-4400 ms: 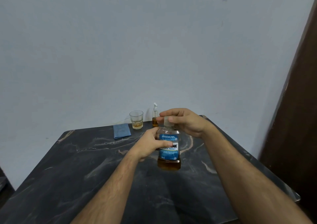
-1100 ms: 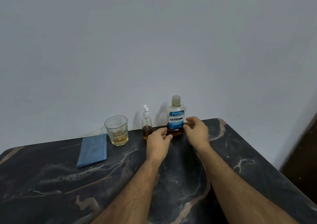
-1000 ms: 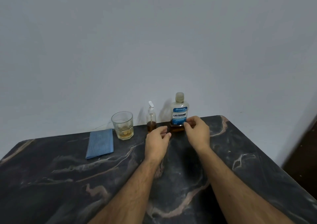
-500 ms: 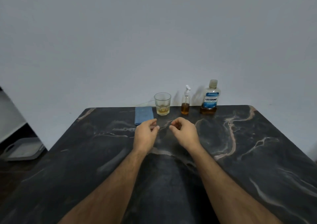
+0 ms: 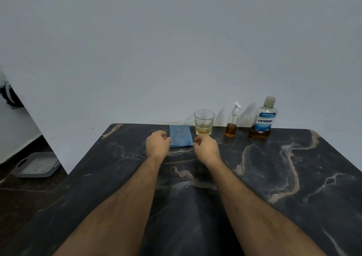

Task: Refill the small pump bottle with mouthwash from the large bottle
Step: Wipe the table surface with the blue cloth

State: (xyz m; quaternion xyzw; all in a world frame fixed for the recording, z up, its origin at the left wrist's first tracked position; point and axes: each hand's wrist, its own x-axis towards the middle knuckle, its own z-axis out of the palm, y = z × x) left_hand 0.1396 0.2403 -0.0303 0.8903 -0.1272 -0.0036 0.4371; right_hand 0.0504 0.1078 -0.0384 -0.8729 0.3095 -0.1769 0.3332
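While both hands, left hand (image 5: 157, 143) and right hand (image 5: 207, 148), are being held loosely curled and empty, pump bottle (image 5: 232, 122) and large bottle (image 5: 262, 119) are being left upright beyond the right hand.

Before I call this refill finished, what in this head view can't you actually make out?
- Fingertips of left hand and right hand: curled under, hidden by the backs of the hands.
- Pump bottle: too small to tell whether the pump is screwed tight.
- Large bottle: fine label print is too small; cap seal unclear.
- Glass: what lies in the amber liquid is blurred.
- Grey tray: contents unclear.
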